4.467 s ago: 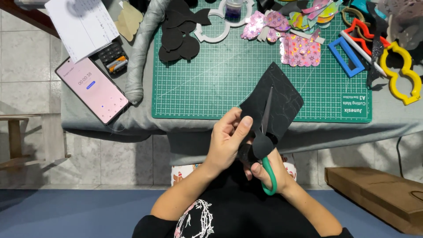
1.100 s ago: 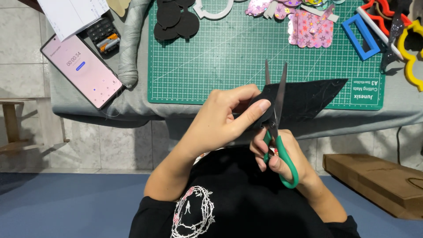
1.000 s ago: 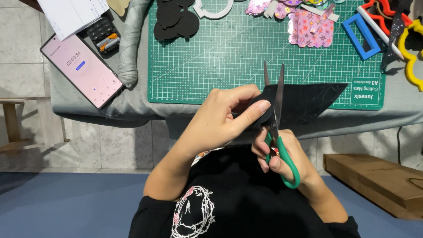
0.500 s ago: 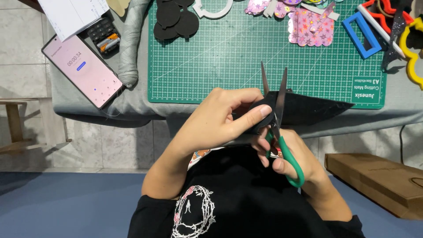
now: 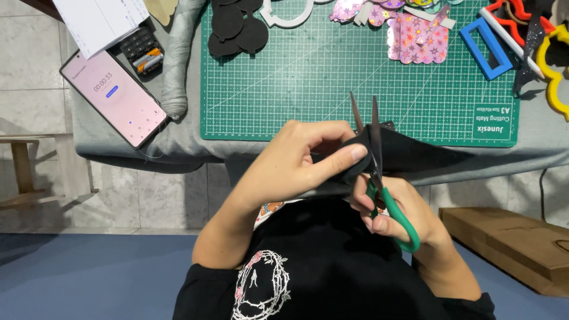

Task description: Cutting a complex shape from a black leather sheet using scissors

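Now the black foam sheet (image 5: 415, 155), pinched in the left hand (image 5: 296, 163) over the green cutting mat's (image 5: 332, 89) near edge, has turned flatter than a moment ago, so the green-handled scissors (image 5: 379, 178), gripped by the right hand (image 5: 397, 207), bite further along, blades slightly parted.

The person wears a black short-sleeved T-shirt (image 5: 332, 261). Low on it is a white print (image 5: 261, 284): a ring of thorny lines around a small figure, with small pink roses at its upper left edge. Both forearms are bare, with sleeves ending near the elbows. The left hand (image 5: 296, 160) and right hand (image 5: 397, 207) are bare, with no rings, watch or gloves.
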